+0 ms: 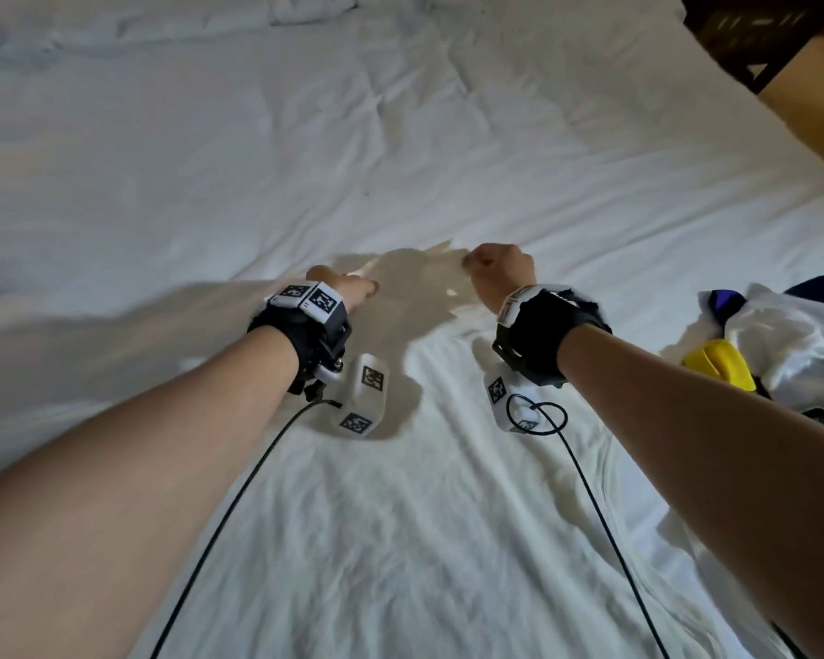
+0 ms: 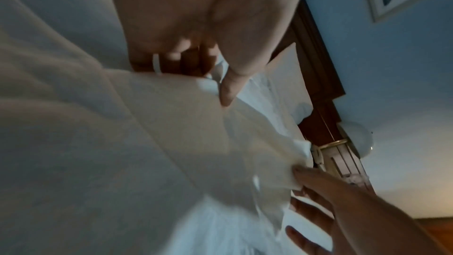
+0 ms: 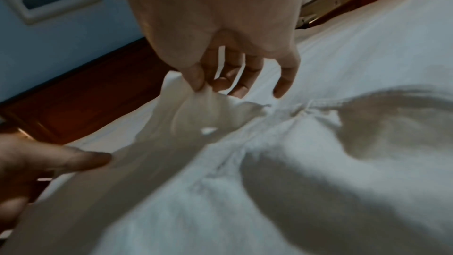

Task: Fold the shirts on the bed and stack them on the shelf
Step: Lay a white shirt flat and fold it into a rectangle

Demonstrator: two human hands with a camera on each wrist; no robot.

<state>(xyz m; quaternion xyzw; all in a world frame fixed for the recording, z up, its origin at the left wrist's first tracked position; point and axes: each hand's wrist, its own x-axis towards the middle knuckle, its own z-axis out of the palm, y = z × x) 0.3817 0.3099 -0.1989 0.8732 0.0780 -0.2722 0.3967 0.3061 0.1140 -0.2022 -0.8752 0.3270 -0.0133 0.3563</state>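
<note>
White shirt (image 1: 429, 468) soft, light, floppy. Left hand (image 1: 348, 285) and right hand (image 1: 498, 268) each pinch top edge; hold corners.

Matt, creased white cloth shirt (image 1: 400, 492) on wrinkled cotton bedsheet (image 1: 210, 159)

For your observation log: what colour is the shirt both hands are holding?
White shirt, clearest in the head view.
</note>
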